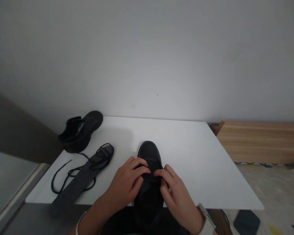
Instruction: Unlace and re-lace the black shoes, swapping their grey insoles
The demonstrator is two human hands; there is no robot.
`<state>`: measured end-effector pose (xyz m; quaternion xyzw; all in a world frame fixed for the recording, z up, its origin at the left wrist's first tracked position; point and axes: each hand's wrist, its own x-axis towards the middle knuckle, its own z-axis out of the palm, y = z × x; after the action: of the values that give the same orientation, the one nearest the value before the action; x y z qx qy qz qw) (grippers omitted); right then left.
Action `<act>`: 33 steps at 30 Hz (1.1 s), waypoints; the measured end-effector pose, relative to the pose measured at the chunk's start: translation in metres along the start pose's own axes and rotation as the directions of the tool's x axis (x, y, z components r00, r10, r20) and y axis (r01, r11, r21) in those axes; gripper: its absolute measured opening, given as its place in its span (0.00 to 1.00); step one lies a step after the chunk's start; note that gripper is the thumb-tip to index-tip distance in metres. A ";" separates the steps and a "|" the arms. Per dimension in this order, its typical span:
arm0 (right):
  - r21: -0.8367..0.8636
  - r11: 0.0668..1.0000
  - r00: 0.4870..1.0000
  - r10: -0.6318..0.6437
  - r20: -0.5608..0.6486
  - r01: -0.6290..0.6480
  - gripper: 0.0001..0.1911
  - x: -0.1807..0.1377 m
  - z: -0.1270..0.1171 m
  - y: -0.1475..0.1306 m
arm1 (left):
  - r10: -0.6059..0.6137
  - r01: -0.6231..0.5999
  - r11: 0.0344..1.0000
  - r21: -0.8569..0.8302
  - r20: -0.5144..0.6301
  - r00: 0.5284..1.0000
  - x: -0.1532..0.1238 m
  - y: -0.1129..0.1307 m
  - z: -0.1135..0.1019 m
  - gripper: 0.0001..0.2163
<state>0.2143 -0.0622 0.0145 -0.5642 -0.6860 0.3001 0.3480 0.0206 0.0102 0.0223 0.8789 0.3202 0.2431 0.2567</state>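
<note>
A black shoe (149, 151) lies with its toe pointing away from me, its heel end reaching past the table's front edge. My left hand (127, 178) holds the shoe from the left, fingertips bent over the upper near the lacing area. From the right, my right hand (174, 192) grips the opposite side, its index fingertip close to the left one. No lace shows in this shoe. Left of my left hand lies a dark grey insole (84, 178), with a loose black shoelace (70, 173) looped over and around it.
Another black shoe (82, 130) rests at the far left corner of the white table (186, 156). The table's back edge meets a pale wall (156, 58). A wooden panel (259, 142) is beyond the right edge, with patterned floor below.
</note>
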 end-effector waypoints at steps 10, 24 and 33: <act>-0.186 0.982 0.997 -0.003 0.076 0.017 0.18 -0.007 -0.005 0.001 | -0.319 0.397 0.892 0.217 -0.321 0.892 -0.052 -0.051 -0.050 0.13; -0.242 0.969 0.995 -0.019 0.098 0.042 0.18 -0.012 -0.004 0.001 | -0.451 0.445 0.702 0.555 -0.137 0.882 -0.082 -0.125 -0.088 0.12; -0.255 0.965 0.996 -0.037 0.079 0.056 0.17 -0.013 -0.002 0.002 | -0.521 0.623 0.642 0.447 -0.341 0.782 -0.074 -0.102 -0.096 0.09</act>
<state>0.2181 -0.0751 0.0123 -0.5768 -0.7446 0.2209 0.2532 -0.1308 0.0556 0.0129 0.7406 0.6588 0.1280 0.0333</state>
